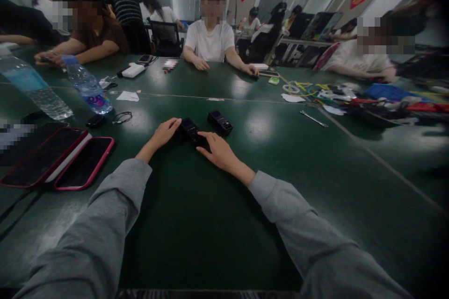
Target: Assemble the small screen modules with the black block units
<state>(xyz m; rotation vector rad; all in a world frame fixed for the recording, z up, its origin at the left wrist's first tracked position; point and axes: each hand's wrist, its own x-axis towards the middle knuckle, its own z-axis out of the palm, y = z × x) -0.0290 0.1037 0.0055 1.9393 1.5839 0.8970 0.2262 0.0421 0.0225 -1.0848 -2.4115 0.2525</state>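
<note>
A small black handheld device point(190, 126) with a screen and buttons is in front of me on the green table. My left hand point(166, 131) grips its upper left edge, fingers close together at that corner. From the other side, my right hand point(218, 150) reaches over its lower end with fingers stretched out. The index fingertip rests on or just over the button area, and the thumb is beside the bottom edge. A second black device point(220, 121) of similar look lies just beyond my right hand, untouched.
At left are two plastic bottles point(89, 86), a phone in a red case point(84, 163) and a thin cable point(122, 117). A wrench point(314, 118) lies to the right, near a heap of cables and tools point(336, 93). Across the table point(210, 224) sits a person in white point(210, 39).
</note>
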